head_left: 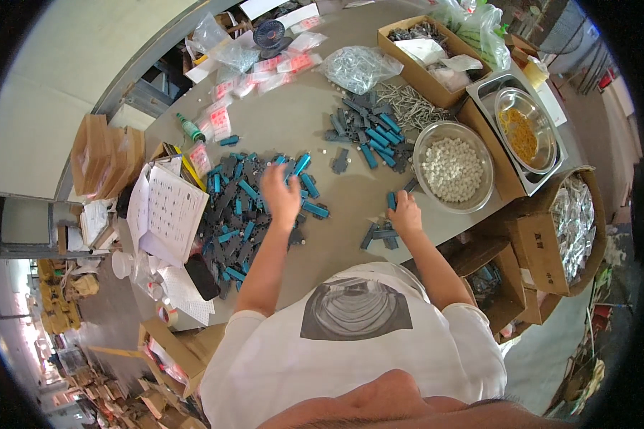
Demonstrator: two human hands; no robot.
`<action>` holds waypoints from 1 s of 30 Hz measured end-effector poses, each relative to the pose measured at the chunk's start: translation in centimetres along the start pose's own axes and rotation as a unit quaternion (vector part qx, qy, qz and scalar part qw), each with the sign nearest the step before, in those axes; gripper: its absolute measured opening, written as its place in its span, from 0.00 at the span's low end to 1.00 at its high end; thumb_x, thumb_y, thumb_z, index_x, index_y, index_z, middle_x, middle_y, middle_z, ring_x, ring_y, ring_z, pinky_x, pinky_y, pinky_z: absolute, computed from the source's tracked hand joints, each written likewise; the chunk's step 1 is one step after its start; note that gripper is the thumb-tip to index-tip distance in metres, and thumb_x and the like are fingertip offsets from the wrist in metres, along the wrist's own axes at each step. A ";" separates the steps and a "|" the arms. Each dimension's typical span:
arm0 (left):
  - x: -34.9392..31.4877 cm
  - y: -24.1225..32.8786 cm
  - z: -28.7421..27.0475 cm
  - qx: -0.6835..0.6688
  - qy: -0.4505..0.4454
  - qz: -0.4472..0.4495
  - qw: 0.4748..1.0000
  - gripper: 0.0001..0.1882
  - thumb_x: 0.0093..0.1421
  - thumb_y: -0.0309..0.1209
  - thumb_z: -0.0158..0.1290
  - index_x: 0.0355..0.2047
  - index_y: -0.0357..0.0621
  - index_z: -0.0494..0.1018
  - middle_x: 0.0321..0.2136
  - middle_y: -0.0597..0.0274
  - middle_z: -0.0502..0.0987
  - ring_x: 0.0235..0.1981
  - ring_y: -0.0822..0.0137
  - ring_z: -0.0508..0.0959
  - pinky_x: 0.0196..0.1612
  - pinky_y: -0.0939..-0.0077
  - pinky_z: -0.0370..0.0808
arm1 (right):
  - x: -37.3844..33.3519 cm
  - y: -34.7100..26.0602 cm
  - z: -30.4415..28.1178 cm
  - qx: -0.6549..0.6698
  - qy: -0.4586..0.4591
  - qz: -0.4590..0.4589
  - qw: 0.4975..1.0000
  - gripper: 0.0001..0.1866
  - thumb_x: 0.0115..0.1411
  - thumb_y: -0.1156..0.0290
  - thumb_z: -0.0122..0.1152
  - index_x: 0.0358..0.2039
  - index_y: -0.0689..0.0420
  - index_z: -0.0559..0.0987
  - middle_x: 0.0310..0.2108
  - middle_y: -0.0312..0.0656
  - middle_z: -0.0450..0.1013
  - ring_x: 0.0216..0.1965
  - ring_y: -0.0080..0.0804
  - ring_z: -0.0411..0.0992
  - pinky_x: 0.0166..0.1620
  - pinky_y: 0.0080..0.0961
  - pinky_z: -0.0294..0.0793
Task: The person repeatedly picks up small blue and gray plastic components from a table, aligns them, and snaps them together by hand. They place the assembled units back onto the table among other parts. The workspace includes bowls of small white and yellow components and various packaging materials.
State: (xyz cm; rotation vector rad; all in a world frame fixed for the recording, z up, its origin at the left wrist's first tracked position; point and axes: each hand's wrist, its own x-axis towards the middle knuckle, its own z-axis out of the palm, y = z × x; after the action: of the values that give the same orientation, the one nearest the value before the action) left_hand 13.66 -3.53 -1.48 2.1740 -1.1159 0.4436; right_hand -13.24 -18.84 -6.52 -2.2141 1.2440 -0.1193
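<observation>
My left hand (282,196) reaches over the right edge of a large pile of grey and blue plastic parts (245,187). Its fingers are apart, with no part visible in them. On the right, my right hand (407,214) has its fingers bent around a small grey-and-blue plastic part (391,201); the fingers partly hide it. A few dark grey parts (383,234) lie just below that hand. Beyond it is a steel bowl (422,194) of white pellets (452,170). A second heap of blue and grey parts (379,134) sits farther back.
Metal pins (411,106) lie beside a cardboard box (451,97) at the back right. A steel tray (482,91) holds a bowl of small yellow pieces (519,136). Printed sheets (170,214) and a black phone (202,277) are at left; plastic bags (358,68) lie at the back.
</observation>
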 end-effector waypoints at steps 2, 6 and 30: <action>0.2 1.5 3.5 -0.098 -0.099 -0.003 0.990 0.15 0.49 0.27 0.57 0.38 0.36 0.71 0.39 0.47 0.73 0.43 0.46 0.71 0.49 0.56 0.66 | 0.2 -0.7 0.5 -0.003 -0.019 0.012 1.000 0.20 0.51 0.76 0.57 0.42 0.57 0.61 0.38 0.56 0.68 0.40 0.58 0.70 0.41 0.46 0.72; 0.0 3.2 10.5 -0.055 -0.190 0.062 0.978 0.21 0.49 0.29 0.57 0.43 0.35 0.69 0.42 0.46 0.72 0.44 0.45 0.70 0.49 0.57 0.68 | -0.2 -1.5 0.0 0.001 -0.029 0.000 1.000 0.26 0.51 0.76 0.55 0.51 0.54 0.60 0.36 0.55 0.69 0.39 0.57 0.70 0.41 0.48 0.71; -5.0 8.4 -1.6 -0.629 -0.386 -0.389 0.552 0.18 0.66 0.30 0.37 0.54 0.36 0.62 0.45 0.56 0.72 0.44 0.66 0.75 0.47 0.69 0.74 | -1.4 -7.0 -3.0 0.488 -0.152 -0.083 0.855 0.20 0.55 0.79 0.58 0.49 0.58 0.66 0.26 0.36 0.70 0.28 0.22 0.69 0.32 0.19 0.69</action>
State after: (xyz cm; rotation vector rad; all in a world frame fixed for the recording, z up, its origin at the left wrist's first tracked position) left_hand 3.92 -3.07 0.23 1.1228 -0.3310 -1.4354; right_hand -9.79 -16.35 -0.09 -1.3530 0.5821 -0.3637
